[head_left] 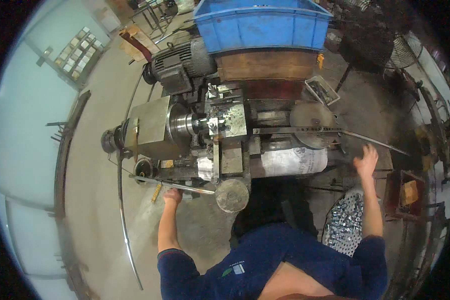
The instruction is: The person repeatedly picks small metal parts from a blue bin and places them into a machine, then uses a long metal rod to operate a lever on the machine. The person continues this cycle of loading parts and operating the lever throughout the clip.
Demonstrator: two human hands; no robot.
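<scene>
My left hand [172, 196] is closed at a shiny metal lever bar [197, 189] on the front left of a lathe-like machine [152, 125]. The bar runs along the top of this hand; its fingertips are partly hidden. To the right, my right hand [367, 160] is raised with its fingers apart and nothing in it. Just above that hand slants a long steel handle rod [377, 142], apart from the fingers, joined to a flat drilled bar [280, 130]. At the machine's centre sit a round metal chuck [184, 124] and a tool block [230, 120].
A blue plastic crate [262, 27] stands behind the machine, beside a greasy motor [180, 65]. Several metal parts fill a perforated basket [345, 225] near my right forearm. Farther right is a reddish box [406, 195]. A long bent rod [125, 225] reaches down at left.
</scene>
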